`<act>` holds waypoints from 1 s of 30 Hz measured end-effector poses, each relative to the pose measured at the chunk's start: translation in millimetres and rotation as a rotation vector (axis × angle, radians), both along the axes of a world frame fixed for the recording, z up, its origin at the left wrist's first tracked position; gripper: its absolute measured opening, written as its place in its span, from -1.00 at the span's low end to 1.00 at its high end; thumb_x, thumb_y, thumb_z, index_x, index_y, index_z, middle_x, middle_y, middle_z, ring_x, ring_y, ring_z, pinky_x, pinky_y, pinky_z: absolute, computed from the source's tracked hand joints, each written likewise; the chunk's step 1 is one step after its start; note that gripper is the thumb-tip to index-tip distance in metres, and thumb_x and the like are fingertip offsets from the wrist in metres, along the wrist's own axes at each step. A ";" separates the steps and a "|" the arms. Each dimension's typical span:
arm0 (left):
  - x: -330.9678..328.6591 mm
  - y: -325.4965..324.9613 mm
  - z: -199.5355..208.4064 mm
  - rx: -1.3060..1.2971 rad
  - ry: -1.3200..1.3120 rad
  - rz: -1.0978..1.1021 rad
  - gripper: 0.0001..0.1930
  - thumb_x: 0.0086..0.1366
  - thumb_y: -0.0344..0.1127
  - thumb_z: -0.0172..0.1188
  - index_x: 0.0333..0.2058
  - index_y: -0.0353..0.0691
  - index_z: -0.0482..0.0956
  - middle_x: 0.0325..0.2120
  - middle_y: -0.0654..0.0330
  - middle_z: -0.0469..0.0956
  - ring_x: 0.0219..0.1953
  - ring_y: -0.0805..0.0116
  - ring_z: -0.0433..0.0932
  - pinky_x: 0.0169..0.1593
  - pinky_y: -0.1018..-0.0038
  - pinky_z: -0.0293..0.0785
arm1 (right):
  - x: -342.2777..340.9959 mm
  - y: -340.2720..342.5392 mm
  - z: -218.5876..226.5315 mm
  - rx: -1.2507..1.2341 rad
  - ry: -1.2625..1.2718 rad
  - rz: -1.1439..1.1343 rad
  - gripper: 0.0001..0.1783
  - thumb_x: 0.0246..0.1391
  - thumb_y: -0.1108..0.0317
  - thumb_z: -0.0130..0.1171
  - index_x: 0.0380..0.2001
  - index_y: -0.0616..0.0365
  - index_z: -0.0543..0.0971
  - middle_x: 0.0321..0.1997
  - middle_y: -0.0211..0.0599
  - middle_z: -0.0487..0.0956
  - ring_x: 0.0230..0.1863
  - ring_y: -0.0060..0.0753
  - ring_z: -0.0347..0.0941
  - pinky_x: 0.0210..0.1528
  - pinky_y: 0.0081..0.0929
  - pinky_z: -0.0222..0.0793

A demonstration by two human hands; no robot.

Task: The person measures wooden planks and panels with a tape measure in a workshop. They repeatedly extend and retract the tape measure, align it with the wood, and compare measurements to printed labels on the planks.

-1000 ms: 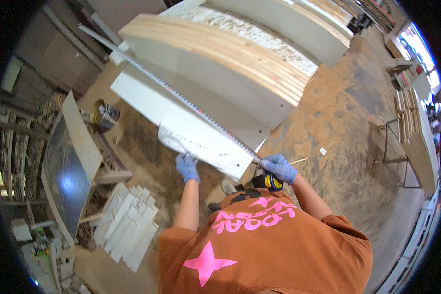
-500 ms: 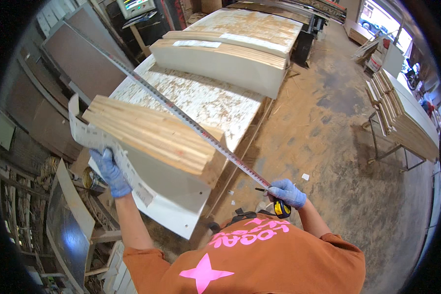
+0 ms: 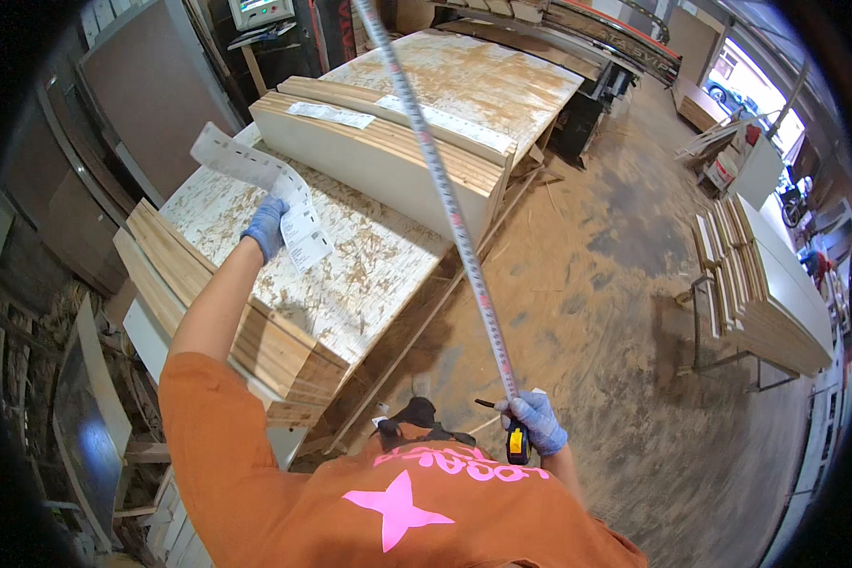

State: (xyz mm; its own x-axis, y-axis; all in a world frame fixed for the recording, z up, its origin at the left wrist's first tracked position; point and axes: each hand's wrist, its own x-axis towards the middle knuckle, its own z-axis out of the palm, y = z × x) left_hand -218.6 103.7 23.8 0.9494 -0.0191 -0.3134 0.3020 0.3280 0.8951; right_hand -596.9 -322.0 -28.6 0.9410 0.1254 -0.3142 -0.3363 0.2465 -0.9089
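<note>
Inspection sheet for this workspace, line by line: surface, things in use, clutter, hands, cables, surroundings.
Surface: white table, patched with brown debris.
Things in use: curved paper strip with dark print; tape measure, its blade extended past the picture's top edge; far stack and near stack of boards.
Clutter: brown dust and small bits on the floor.
Hands: gloved left hand grips the paper strip; gloved right hand holds the tape measure.
Cables: nothing seen.
Surroundings: panels on a rack at right; screen at upper left.
</note>
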 end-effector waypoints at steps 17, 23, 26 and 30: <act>152.6 -20.9 -226.7 0.533 0.341 0.274 -0.67 0.21 -0.35 -0.08 -0.02 -0.17 0.36 -0.37 0.05 0.54 -0.48 0.21 0.57 -0.54 0.27 0.52 | 252.3 -113.2 11.7 -0.084 -0.104 -0.307 -0.62 0.13 0.08 0.09 -0.32 0.25 0.52 -0.59 -0.36 0.50 -0.61 -0.57 0.38 -0.56 -0.66 0.27; 118.2 -71.1 -255.6 0.465 0.388 0.457 -0.46 0.21 -0.43 -0.06 0.19 -0.22 0.11 -0.23 0.00 0.52 -0.40 0.20 0.58 -0.44 0.33 0.52 | 342.8 -164.8 5.6 -0.121 -0.062 -0.228 -0.64 0.13 0.11 0.09 -0.31 0.26 0.52 -0.59 -0.36 0.50 -0.60 -0.58 0.38 -0.55 -0.66 0.27; 91.7 -97.6 -223.0 0.564 0.481 0.516 -0.29 0.20 -0.36 0.05 0.27 -0.15 -0.09 -0.02 -0.10 0.41 -0.12 0.09 0.52 -0.10 0.33 0.45 | 391.3 -189.3 13.6 -0.136 -0.060 -0.130 -0.64 0.13 0.12 0.08 -0.32 0.26 0.52 -0.59 -0.38 0.48 -0.60 -0.59 0.37 -0.55 -0.67 0.26; 62.9 -111.0 -240.6 0.848 0.400 0.629 -0.29 0.16 -0.28 0.15 0.25 -0.18 0.03 0.11 -0.16 0.29 0.16 0.03 0.28 0.20 0.38 0.17 | 451.2 -212.9 14.8 -0.212 -0.070 0.009 -0.63 0.14 0.10 0.07 -0.33 0.26 0.53 -0.59 -0.38 0.48 -0.60 -0.59 0.36 -0.54 -0.67 0.25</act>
